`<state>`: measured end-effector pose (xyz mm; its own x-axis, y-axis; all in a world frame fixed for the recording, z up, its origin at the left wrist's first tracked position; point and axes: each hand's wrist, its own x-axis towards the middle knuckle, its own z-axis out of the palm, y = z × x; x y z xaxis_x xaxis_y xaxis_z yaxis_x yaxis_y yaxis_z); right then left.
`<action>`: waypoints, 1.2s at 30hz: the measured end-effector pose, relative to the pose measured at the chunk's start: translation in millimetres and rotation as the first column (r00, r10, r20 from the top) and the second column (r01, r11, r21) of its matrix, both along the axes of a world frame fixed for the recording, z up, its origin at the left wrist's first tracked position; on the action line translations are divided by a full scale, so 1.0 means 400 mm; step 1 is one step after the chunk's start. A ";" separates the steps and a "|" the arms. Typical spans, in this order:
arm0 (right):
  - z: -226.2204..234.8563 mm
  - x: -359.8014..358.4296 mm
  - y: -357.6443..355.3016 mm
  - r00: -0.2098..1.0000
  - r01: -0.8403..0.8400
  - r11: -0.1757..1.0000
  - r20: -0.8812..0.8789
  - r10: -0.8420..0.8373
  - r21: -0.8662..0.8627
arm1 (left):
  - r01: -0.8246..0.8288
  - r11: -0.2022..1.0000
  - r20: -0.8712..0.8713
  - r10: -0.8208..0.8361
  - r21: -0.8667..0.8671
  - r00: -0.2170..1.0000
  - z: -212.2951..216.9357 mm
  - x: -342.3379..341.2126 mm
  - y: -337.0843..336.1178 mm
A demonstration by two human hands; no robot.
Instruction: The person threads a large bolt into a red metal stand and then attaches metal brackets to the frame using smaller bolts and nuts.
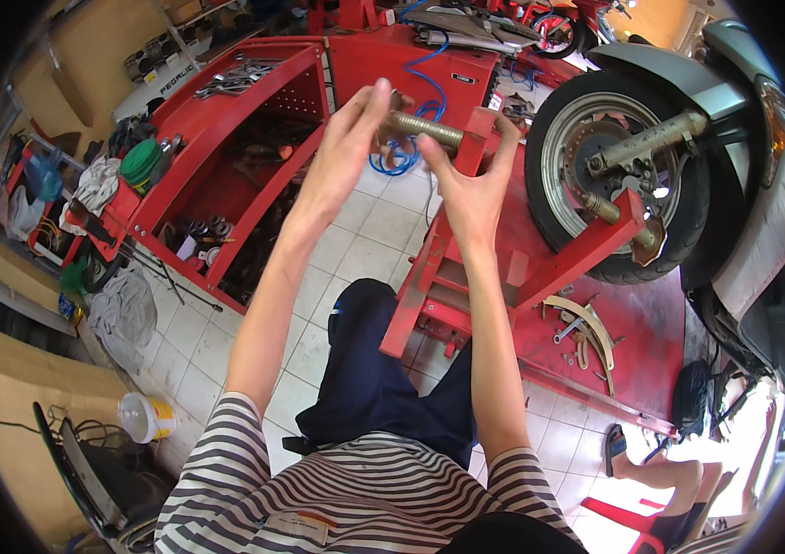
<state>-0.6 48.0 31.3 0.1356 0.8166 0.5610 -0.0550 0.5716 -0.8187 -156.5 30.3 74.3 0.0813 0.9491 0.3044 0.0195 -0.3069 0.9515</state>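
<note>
A threaded clamp screw runs through the top of a red upright clamp arm on the motorcycle lift. My left hand, fingers stretched out and palm turned inward, lies against the handle end of that screw. Around the red arm's top my right hand is hooked, its thumb on the near side and its fingers curling over the far side. Right of it, a second red clamp arm carries another screw with a worn metal plate beside the motorcycle's front wheel.
To the left stands a red tool cart with wrenches on top. Curved metal parts lie on the red lift platform. A white bucket is at lower left. Another person's leg shows at lower right.
</note>
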 end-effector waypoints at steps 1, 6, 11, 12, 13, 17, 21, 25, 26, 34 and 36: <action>-0.004 0.001 0.006 1.000 -0.020 1.000 0.000 0.020 0.015 | 0.028 0.992 0.045 -0.033 0.120 0.998 -0.014 0.003 0.003; -0.015 -0.001 0.014 0.998 -0.056 0.995 -0.018 0.057 0.086 | 0.151 0.864 0.293 -0.320 0.480 0.901 -0.025 -0.030 -0.017; -0.031 0.010 0.024 1.000 0.002 0.993 0.024 -0.005 0.116 | -0.197 0.966 -0.048 0.207 0.167 0.977 0.012 -0.033 -0.020; -0.021 0.007 0.015 0.998 -0.049 0.997 -0.024 0.050 0.055 | -0.106 0.987 -0.103 0.119 0.119 0.988 0.012 -0.031 -0.007; -0.026 0.003 0.021 0.999 -0.039 0.995 -0.013 0.040 0.089 | -0.101 0.969 -0.068 0.119 0.223 0.991 0.003 -0.019 -0.008; -0.032 0.003 0.029 0.999 -0.050 0.991 -0.011 0.052 0.121 | -0.043 0.887 0.080 0.007 0.460 0.997 -0.015 0.002 -0.013; -0.018 -0.003 0.011 0.998 -0.055 0.989 -0.007 0.056 0.135 | -0.008 0.860 0.411 -0.236 0.510 0.880 -0.023 -0.014 -0.020; -0.013 -0.005 0.015 0.999 -0.031 0.989 0.021 0.029 0.145 | -0.440 0.711 -0.016 0.535 0.549 0.845 -0.023 -0.005 0.022; -0.021 -0.006 0.018 0.999 -0.018 0.990 0.029 0.014 0.142 | -0.360 0.810 -0.218 0.498 0.463 0.839 -0.026 -0.014 0.020; -0.022 -0.001 0.017 0.993 -0.110 0.991 -0.034 0.113 0.075 | 0.080 0.892 0.349 -0.255 0.446 0.902 0.001 -0.004 -0.035; -0.026 -0.003 0.025 0.997 -0.076 0.991 -0.021 0.079 0.112 | 0.039 0.899 0.455 -0.257 0.435 0.853 0.009 -0.024 -0.049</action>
